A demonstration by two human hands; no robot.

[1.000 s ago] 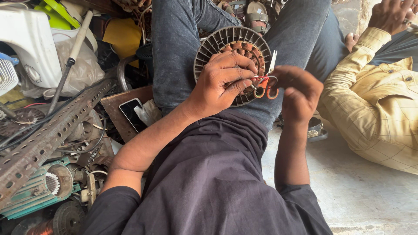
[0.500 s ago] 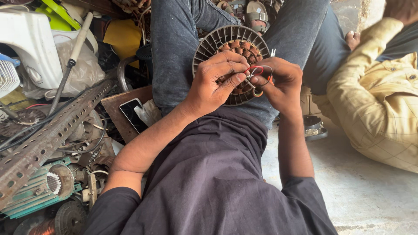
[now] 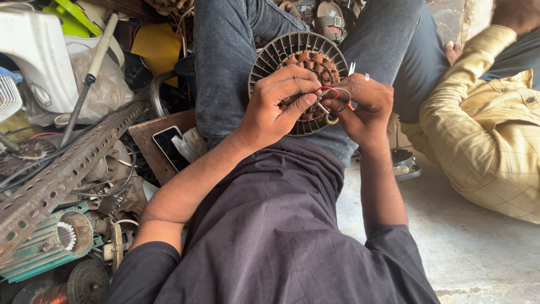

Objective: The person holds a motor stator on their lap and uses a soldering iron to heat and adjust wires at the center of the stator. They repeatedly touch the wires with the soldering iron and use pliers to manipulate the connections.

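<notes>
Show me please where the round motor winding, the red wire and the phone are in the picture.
round motor winding [image 3: 292, 48]: head view, on the grey ribbed outer ring at its upper left.
red wire [image 3: 329, 89]: head view, on the red loop between the two hands.
phone [image 3: 167, 147]: head view, on the middle of its dark screen.

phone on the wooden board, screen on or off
Off: the phone lies face up on the wooden board, its screen dark, showing only a pale reflection.

motor stator [image 3: 301, 59]: dull grey ribbed metal, coppery matt windings at its core
wires [image 3: 329, 93]: glossy red and pale plastic sheathing, at the stator's lower right
jeans [image 3: 225, 62]: rough blue-grey denim under the stator
angle bar [image 3: 56, 180]: rusty perforated metal, left of the stator
</notes>
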